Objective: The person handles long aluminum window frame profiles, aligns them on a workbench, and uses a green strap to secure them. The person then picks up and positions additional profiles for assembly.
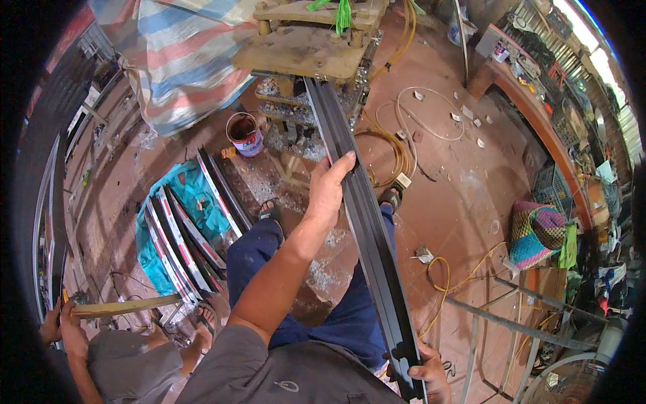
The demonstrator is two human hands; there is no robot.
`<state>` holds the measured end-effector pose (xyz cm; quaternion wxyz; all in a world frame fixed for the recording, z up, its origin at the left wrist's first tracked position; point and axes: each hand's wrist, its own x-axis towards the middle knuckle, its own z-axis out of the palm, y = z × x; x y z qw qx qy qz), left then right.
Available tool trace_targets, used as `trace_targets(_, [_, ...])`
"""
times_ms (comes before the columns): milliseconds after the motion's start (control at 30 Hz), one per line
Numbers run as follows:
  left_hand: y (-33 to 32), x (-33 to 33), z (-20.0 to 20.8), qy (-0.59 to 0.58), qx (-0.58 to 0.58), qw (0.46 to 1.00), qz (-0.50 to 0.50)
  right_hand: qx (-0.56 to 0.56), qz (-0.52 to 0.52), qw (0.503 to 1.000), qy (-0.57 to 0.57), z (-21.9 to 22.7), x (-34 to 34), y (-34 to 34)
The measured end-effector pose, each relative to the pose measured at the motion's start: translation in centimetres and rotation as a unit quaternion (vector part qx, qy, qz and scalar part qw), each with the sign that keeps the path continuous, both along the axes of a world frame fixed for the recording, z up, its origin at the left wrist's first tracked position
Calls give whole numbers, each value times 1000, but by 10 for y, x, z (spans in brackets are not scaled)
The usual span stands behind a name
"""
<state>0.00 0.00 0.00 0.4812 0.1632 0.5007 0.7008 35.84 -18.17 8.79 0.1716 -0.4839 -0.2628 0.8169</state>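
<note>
Gripping a dark profile [362, 202], hands [328, 188] [433, 374] apart, left arm [272, 286] outstretched

a printed label [251, 147] on the round can [247, 142] is too small to read.

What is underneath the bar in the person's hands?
The right trouser leg shows on both sides of the bar, apparently passing beneath; the stretch directly below is covered and cannot be seen.

I see left hand [327, 190] gripping the black profile [371, 236] midway, right hand [434, 376] on its near end. Far end's at the press [296, 55].
</note>
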Motion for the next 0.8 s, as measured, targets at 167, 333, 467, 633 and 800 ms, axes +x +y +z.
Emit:
trace_targets(167, [-7,6,18,-14,-8,1000,7,2,-1,1000,-11,3,0,-2])
trace_targets(333, [-5,4,16,-8,1,1000,3,33,1,999,-9,-24,15,-7])
trace_targets(467, [-5,5,20,4,-1,1000,9,19,-10,999,-33,-17,14,-11])
trace_targets(633, [-13,-3,15,85,-12,996,18,11,40,999,14,-14,17,-7])
trace_targets(800, [-76,-13,-33,-88,-8,979,-183,39,61,997,29,-7,10,-6])
